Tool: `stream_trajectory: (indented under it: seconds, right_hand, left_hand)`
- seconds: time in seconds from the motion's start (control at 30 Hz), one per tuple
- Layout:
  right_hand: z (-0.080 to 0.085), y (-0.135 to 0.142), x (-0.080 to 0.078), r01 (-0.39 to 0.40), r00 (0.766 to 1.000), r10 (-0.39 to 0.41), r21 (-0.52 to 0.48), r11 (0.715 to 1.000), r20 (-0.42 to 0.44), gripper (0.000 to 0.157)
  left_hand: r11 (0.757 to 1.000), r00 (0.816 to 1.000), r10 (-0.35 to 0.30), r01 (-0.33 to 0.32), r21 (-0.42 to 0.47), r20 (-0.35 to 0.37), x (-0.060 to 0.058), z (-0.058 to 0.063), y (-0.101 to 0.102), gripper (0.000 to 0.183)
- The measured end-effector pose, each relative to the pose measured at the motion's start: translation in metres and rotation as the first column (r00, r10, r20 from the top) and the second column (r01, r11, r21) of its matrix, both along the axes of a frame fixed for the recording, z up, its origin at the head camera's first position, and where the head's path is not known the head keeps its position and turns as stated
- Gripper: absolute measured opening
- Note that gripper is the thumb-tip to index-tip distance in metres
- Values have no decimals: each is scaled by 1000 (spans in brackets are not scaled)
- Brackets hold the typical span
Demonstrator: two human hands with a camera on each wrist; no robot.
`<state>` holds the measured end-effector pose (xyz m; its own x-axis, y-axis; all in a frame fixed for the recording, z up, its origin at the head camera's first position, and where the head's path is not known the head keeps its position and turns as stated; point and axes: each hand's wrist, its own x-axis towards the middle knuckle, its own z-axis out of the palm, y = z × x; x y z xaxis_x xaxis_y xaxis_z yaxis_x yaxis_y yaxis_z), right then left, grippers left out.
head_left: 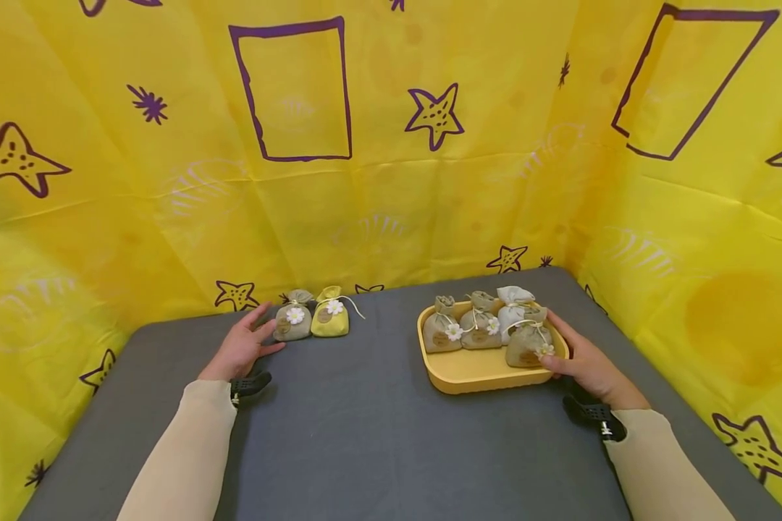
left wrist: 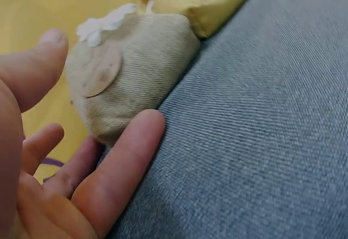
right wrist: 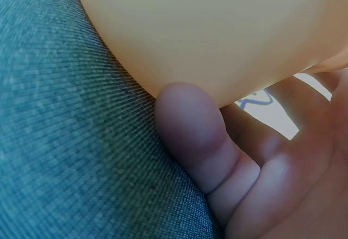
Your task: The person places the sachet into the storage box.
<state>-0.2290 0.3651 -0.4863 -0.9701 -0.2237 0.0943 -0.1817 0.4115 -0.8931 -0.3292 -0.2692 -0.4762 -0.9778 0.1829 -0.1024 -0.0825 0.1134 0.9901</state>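
My left hand [head_left: 241, 346] is beside a beige drawstring sachet [head_left: 293, 320] with a white flower and a round tag. In the left wrist view a straight finger [left wrist: 122, 165] lies right at the sachet's lower edge, with the thumb spread apart from it. Against the beige one's far side stands a yellow sachet [head_left: 330, 317]. My right hand [head_left: 586, 365] grips the right end of a yellow tray [head_left: 469, 381], its fingertip [right wrist: 187, 111] against the tray's outer wall. Several sachets stand inside, among them an olive one [head_left: 526, 346] at the front right and a pale grey one [head_left: 513, 300] behind it.
A grey cloth [head_left: 365, 427] covers the table. Yellow sheeting [head_left: 378, 202] with purple starfish drawings rises behind the table and along both sides. Dark straps [head_left: 250, 383] sit on both wrists.
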Motion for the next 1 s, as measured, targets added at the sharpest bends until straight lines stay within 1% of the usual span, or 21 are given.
stream_trajectory:
  seconds: [0.07,0.13,0.2,0.3,0.43,0.53,0.63,0.7,0.77,0.87,0.93,0.97,1.0]
  right_hand:
    - [1,-1,1,-1,1000,1,-3,1000,1,90]
    - [2,-3,2,0,1000,0,-5,1000,1,90]
    - [2,-3,2,0,1000,0,-4,1000,1,90]
    - [2,-2,1,1,1000,-1,-2,1000,4,89]
    - [-1,0,0,3,1000,-3,0,1000,6,88]
    - [-2,0,-1,-1,1000,1,-4,1000,5,88]
    - [-2,0,-1,-2,1000,2,-9,1000,7,88]
    - [-1,0,0,1,1000,-1,-8,1000,7,88]
    - [-1,0,0,-2,1000,2,-11,1000,4,88]
    - [0,0,1,-3,1000,3,-17,1000,3,88]
    - [1,-1,1,-3,1000,3,-20,1000,6,88]
    - [1,0,2,-4,1000,4,-14,1000,4,88]
    - [1,0,2,4,1000,-4,-10,1000,7,88]
  left_hand:
    - [997,1000,-16,15,-82,-6,0,2,4,66]
    - [986,1000,-26,24,-165,-9,-1,4,7,64]
    - [968,999,-39,34,-250,-18,-2,5,11,62]
    - [936,999,-24,9,-352,-39,-4,5,14,57]
    - [911,997,12,-40,-411,-71,-3,5,16,52]
    - [891,996,19,-55,-451,-84,2,8,16,50]
    - [862,996,2,-49,-505,-95,9,13,15,47]
    - [844,995,-19,-35,-535,-96,16,17,16,43]
    - [832,995,-45,-9,-554,-85,26,23,16,40]
    - [813,995,-90,49,-580,-43,43,33,17,32]
    - [793,991,-130,89,-602,-24,52,38,16,29]
    - [792,990,-143,104,-601,-16,56,40,15,30]
    - [799,987,-162,125,-588,-10,59,40,13,32]
